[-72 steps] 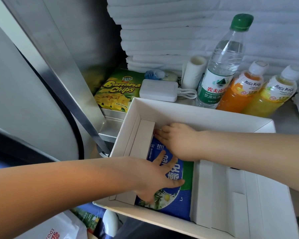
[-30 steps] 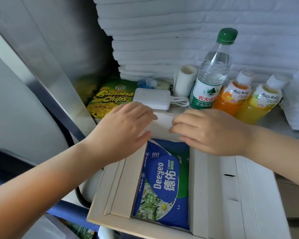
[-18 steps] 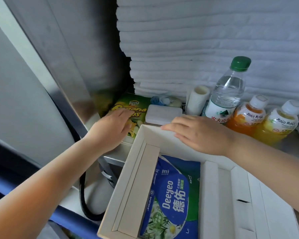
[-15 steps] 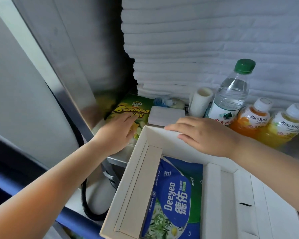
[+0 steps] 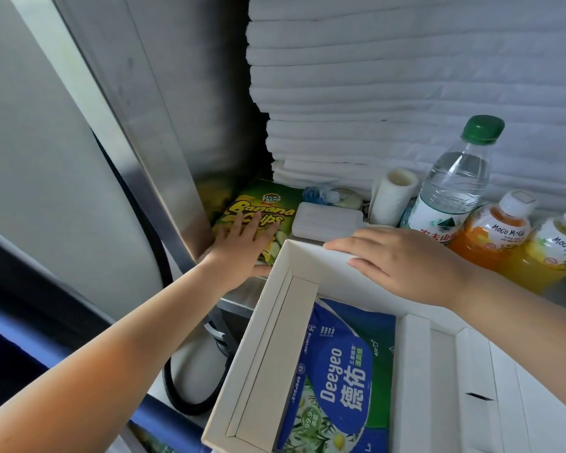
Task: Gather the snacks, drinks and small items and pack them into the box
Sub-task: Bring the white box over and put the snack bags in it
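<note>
Looking down on a steel shelf (image 5: 242,297) crowded with snacks and drinks. At lower right, open white box (image 5: 265,348), far wall toward the shelf. Inside it, lying flat between folded card flaps, blue-and-green wipes (image 5: 340,371) marked Deeyeo. Left hand (image 5: 242,246) reaching past the box's far left corner, palm down, fingers straight and slightly spread, flat on the green chips (image 5: 262,204) pack and not curled round it. Chips flat on the shelf, tucked against a slanting steel panel (image 5: 164,142). Right hand (image 5: 406,266) palm down on the box's far rim, fingers straight and close together, holding nothing. Just behind that rim, flat white case (image 5: 327,220), touching the chips' right edge. Behind the case, small blue item (image 5: 321,194), too blurred to name. To the right, upright white roll (image 5: 392,201), then clear water bottle (image 5: 455,184) with green cap, then orange drink (image 5: 490,237) and yellow drink (image 5: 556,253), side by side, both white-capped. Behind everything, tall stack of folded white towels (image 5: 373,93). Below the shelf at left, looped black hose (image 5: 174,380).
</note>
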Demonstrator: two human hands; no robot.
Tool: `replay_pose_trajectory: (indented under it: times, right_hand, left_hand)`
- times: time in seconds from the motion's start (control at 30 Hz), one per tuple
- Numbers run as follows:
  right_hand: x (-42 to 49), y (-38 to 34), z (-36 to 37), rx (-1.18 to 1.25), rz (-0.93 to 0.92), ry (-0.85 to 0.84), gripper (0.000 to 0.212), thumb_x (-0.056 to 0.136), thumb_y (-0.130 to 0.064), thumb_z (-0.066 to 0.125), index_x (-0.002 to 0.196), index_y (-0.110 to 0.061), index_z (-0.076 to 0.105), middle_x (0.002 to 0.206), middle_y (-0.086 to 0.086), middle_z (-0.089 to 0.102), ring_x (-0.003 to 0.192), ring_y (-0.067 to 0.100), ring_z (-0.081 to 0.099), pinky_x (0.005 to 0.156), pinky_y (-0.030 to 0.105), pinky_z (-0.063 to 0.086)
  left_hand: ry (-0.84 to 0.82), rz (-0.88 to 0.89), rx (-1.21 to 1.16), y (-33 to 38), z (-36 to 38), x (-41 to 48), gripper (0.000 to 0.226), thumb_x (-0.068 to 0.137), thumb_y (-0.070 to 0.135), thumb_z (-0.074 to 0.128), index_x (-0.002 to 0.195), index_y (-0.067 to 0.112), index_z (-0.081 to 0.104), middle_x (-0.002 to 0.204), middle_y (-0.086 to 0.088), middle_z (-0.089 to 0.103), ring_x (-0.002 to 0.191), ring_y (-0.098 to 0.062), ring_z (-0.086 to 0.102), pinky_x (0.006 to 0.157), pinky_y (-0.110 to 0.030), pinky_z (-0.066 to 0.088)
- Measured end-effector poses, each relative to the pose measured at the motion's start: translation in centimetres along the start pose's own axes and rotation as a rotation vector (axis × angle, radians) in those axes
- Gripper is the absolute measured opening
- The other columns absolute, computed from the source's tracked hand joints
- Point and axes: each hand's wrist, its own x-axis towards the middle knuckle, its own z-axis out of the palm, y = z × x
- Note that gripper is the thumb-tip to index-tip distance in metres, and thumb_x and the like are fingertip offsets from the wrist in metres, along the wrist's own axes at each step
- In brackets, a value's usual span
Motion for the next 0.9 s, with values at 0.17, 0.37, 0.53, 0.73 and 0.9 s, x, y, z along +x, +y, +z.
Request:
replay_pose_trajectory:
  times: [0.17, 0.37, 0.53, 0.73, 0.9]
  right_hand:
    - [0.1, -0.1, 0.0, 0.016, 0.002, -0.002, 0.036, 0.094, -0.019, 0.055, 0.129, -0.019, 0.056, 0.097, 0.0, 0.065, 0.083, 0.018, 0.063, 0.067, 0.031, 0.053]
    - [0.0, 0.0, 0.0, 0.008, 0.018, -0.014, 0.036, 0.093, -0.019, 0.056, 0.13, -0.02, 0.055, 0.094, -0.003, 0.065, 0.08, 0.014, 0.062, 0.065, 0.021, 0.044]
    - [-0.1, 0.0, 0.1, 0.019, 0.026, -0.016, 0.036, 0.094, -0.02, 0.055, 0.129, -0.021, 0.055, 0.097, -0.004, 0.067, 0.083, 0.013, 0.063, 0.068, 0.02, 0.043]
    - [0.0, -0.1, 0.1, 0.007, 0.028, -0.007, 0.035, 0.092, -0.02, 0.058, 0.127, -0.021, 0.058, 0.098, -0.006, 0.069, 0.084, 0.011, 0.064, 0.069, 0.015, 0.038]
    - [-0.1, 0.1, 0.2, 0.02, 0.037, -0.011, 0.035, 0.093, -0.021, 0.056, 0.128, -0.022, 0.056, 0.103, -0.006, 0.069, 0.088, 0.012, 0.065, 0.072, 0.016, 0.04]
  left_hand:
    - [-0.009, 0.043, 0.021, -0.1, -1.0, 0.2, 0.076, 0.094, 0.048, 0.041, 0.147, 0.032, -0.011, 0.158, -0.007, -0.004, 0.142, -0.037, 0.006, 0.106, -0.053, 0.031]
    - [0.044, 0.097, 0.06, -1.1, -1.4, 0.1, 0.069, 0.097, 0.047, 0.033, 0.147, 0.033, -0.013, 0.158, -0.002, 0.005, 0.142, -0.029, 0.017, 0.099, -0.044, 0.042]
    - [0.212, 0.042, 0.047, -0.4, -1.0, 0.2, 0.076, 0.096, 0.019, 0.046, 0.149, 0.026, -0.008, 0.157, -0.006, 0.012, 0.137, -0.031, 0.029, 0.097, -0.042, 0.046]
    - [0.171, -0.047, 0.107, 1.4, 0.7, 0.8, 0.08, 0.096, 0.024, 0.049, 0.148, 0.024, -0.012, 0.158, -0.009, 0.004, 0.14, -0.035, 0.022, 0.104, -0.049, 0.037]
    - [0.194, -0.115, 0.067, 1.4, 0.1, 0.8, 0.079, 0.095, 0.018, 0.048, 0.148, 0.019, -0.01, 0.157, -0.011, 0.005, 0.141, -0.035, 0.017, 0.108, -0.047, 0.031]
